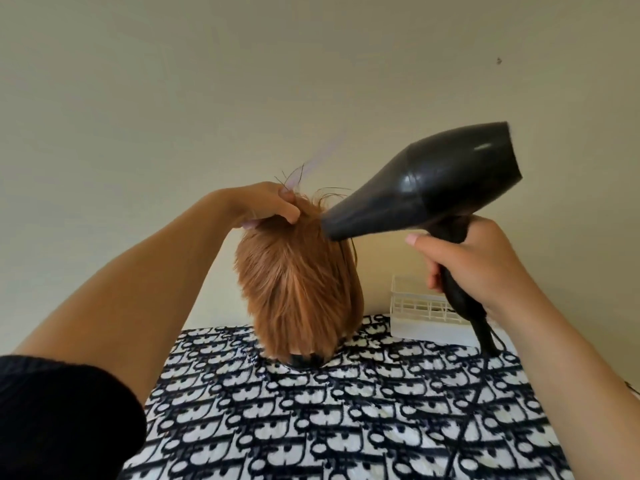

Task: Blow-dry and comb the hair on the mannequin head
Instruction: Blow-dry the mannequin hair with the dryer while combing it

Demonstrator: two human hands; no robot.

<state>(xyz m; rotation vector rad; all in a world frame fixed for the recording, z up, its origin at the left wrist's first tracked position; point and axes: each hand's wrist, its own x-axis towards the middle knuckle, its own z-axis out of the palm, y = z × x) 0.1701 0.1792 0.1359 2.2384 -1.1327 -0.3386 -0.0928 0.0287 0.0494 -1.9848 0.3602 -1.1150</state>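
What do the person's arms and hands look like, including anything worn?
A black sleeve covers the upper left arm. The right arm shows no sleeve or watch. The left hand and right hand wear no gloves; the right thumbnail is short.

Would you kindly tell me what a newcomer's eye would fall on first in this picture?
The black hair dryer stands out, gripped by the right hand at centre right, with its nozzle close against the mannequin head's ginger hair in the middle. At the crown the left hand holds a blurred lilac comb in the hair. Below lies a black-and-white patterned cloth.
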